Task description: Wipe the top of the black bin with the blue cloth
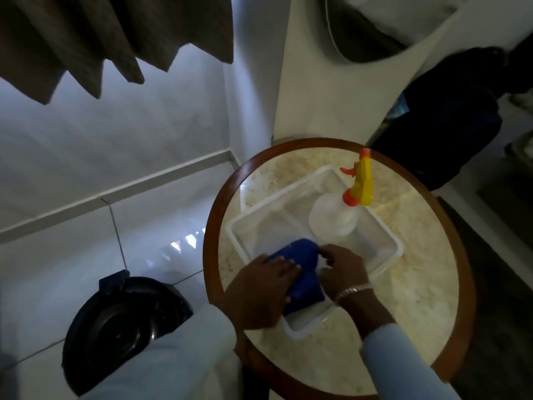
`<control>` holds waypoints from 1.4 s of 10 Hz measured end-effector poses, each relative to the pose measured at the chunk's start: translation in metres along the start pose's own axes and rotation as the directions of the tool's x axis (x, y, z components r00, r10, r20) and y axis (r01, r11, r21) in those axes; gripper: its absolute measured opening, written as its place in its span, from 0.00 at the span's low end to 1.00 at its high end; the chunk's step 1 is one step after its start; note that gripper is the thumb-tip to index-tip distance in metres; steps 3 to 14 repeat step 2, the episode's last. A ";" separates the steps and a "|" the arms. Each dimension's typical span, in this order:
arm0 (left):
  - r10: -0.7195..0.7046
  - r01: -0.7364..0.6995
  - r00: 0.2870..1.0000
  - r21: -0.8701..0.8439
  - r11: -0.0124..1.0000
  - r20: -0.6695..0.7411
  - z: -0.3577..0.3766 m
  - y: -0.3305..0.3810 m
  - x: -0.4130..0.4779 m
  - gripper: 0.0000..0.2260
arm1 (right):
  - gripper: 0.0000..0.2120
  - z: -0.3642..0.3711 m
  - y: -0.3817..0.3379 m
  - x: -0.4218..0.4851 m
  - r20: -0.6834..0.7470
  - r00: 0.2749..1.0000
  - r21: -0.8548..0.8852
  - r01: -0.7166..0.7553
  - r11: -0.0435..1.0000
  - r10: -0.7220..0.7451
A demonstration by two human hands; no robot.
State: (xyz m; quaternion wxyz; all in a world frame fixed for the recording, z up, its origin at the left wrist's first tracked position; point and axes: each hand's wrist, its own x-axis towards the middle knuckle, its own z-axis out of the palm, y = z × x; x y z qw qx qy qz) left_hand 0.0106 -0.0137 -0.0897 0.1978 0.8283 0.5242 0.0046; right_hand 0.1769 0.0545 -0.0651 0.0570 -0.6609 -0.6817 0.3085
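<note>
The blue cloth [302, 272] lies bunched in a clear plastic tray [386, 243] on a round table. My left hand [259, 293] rests on the cloth's left side with its fingers curled over it. My right hand [343, 269] grips the cloth's right edge; a bracelet sits on that wrist. The black bin [115, 327] stands on the floor to the left of the table, lower left in view, and my left sleeve hides part of it. Both hands are well to the right of the bin.
A white spray bottle [334, 217] with a yellow and orange trigger stands in the tray's far corner. The round table [427, 284] has a marble top and a brown wooden rim. Brown curtains [115, 39] hang at the upper left. A dark bag [450, 125] sits behind the table.
</note>
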 end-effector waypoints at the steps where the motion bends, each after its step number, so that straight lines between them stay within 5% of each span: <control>1: 0.003 -0.001 0.989 -0.009 1.000 0.146 -0.013 0.008 0.000 0.25 | 0.18 -0.036 -0.012 -0.027 -0.097 0.994 0.010 0.050 0.999 -0.049; 2: -0.105 0.118 0.992 -0.223 0.968 0.067 -0.062 0.012 -0.006 0.23 | 0.16 -0.065 -0.056 -0.063 -0.104 0.956 0.041 0.279 0.959 -0.274; 14: -0.105 0.118 0.992 -0.223 0.968 0.067 -0.062 0.012 -0.006 0.23 | 0.16 -0.065 -0.056 -0.063 -0.104 0.956 0.041 0.279 0.959 -0.274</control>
